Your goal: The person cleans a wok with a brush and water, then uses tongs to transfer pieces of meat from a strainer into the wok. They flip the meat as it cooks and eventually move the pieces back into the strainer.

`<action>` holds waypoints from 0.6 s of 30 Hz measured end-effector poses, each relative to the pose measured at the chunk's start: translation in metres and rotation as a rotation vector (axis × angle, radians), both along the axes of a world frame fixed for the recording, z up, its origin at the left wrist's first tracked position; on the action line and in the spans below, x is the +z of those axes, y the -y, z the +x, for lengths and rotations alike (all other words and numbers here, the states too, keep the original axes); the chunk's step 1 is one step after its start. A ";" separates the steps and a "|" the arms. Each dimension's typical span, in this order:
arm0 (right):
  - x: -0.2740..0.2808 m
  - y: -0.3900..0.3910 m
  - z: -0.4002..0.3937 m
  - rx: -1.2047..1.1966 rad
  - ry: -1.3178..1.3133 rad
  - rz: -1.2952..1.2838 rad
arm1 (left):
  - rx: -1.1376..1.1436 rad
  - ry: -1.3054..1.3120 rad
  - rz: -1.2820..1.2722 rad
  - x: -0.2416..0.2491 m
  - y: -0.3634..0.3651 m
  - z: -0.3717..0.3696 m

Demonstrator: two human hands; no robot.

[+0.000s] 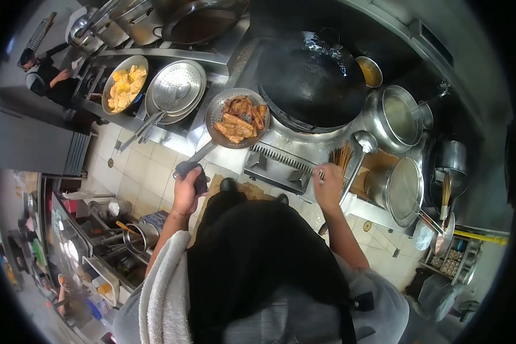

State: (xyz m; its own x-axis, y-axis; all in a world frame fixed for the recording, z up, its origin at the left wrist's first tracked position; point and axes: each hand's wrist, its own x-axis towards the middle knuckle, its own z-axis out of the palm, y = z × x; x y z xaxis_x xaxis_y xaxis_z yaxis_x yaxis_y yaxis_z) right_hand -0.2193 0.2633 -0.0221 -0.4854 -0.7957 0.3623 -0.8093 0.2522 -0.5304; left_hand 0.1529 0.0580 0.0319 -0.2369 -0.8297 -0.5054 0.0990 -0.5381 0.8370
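My left hand (187, 192) grips the handle of a perforated skimmer (212, 112) through a dark folded cloth (199, 179). Browned pieces of fried meat (239, 120) lie in its bowl, level with the wok's left side. A large black wok (309, 83) sits on the range ahead, its surface hazy with steam or smoke. My right hand (327, 186) is closed over the front of the range, its fingers curled. Right behind those fingers rise the bristles of a bamboo brush (342, 153); I cannot tell what the fingers hold. A long-handled ladle (364, 142) leans just right of them.
Left of the skimmer stand stacked strainers (178, 83) and a bowl of yellow food (127, 86). A metal pot (401, 117) and a mesh strainer (404, 192) are at right. Another person (49, 77) stands far left. Shelving with pans (140, 235) lies behind my left arm.
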 end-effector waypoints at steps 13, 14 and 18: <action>-0.003 0.116 0.154 0.017 0.088 0.215 | -0.128 -0.124 0.077 -0.061 0.106 0.120; -0.012 0.101 0.162 -0.033 0.126 0.203 | -0.251 -0.131 0.099 -0.069 0.118 0.116; 0.007 0.022 0.224 -0.370 0.256 0.199 | -0.581 -0.098 0.262 -0.082 0.147 0.076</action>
State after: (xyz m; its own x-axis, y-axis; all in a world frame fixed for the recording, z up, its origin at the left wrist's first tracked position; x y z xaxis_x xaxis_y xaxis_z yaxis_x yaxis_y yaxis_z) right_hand 0.0050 0.2409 -0.0155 -0.8023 -0.5946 0.0531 -0.4962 0.6148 -0.6131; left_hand 0.2287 -0.0893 -0.0505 -0.6656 -0.4044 -0.6273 -0.2008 -0.7124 0.6724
